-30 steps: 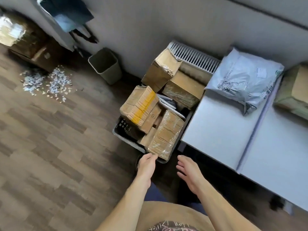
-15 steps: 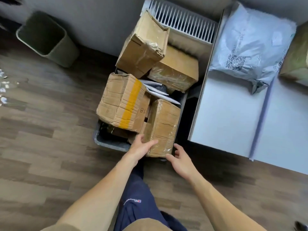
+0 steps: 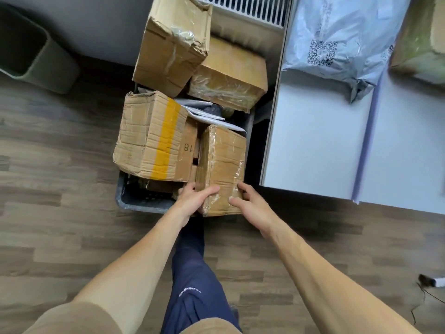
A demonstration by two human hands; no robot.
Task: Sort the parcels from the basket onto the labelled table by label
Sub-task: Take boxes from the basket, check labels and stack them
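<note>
Basket (image 3: 134, 205) front: parcel (image 3: 221, 162) between fingers (image 3: 243, 187).

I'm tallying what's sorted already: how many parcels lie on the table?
2. A grey bag at the far end of the table's left section; a cardboard box on the right section, partly cut off. More may lie out of view.

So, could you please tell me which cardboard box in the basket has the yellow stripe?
The crumpled box on the basket's left, beside the taped box the left hand grips; no other box has a coloured band.
</note>
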